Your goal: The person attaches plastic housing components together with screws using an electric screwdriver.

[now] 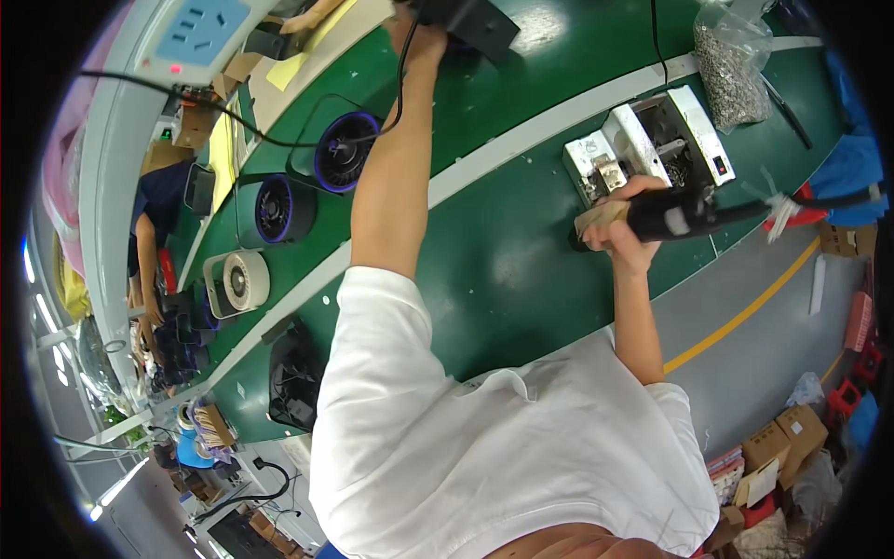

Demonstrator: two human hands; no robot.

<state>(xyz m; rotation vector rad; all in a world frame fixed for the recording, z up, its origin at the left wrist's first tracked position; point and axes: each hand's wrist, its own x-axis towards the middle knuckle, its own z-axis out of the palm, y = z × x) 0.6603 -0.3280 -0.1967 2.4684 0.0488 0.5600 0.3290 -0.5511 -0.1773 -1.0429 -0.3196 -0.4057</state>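
Note:
My left arm stretches to the upper edge, where my left hand [421,39] grips the side of a black plastic housing [480,28]; part of the hand and housing is cut off there. A black electric screwdriver [663,214] lies across my right hand [626,228], its fingers wrapped round the body near a tan taped section. From its rear end a cable with a white tie runs to the right. Just beyond this hand stands a white screw feeder [684,140] with an open top and small metal parts inside. The screwdriver's tip is hard to make out.
Black round fans with purple rims [345,151] and a cream fan [245,280] stand along the green bench [503,289]. Behind the feeder sits a clear bag of screws [733,70]. A black cable [279,143] hangs across the left. Another person's arm [146,265] shows far left.

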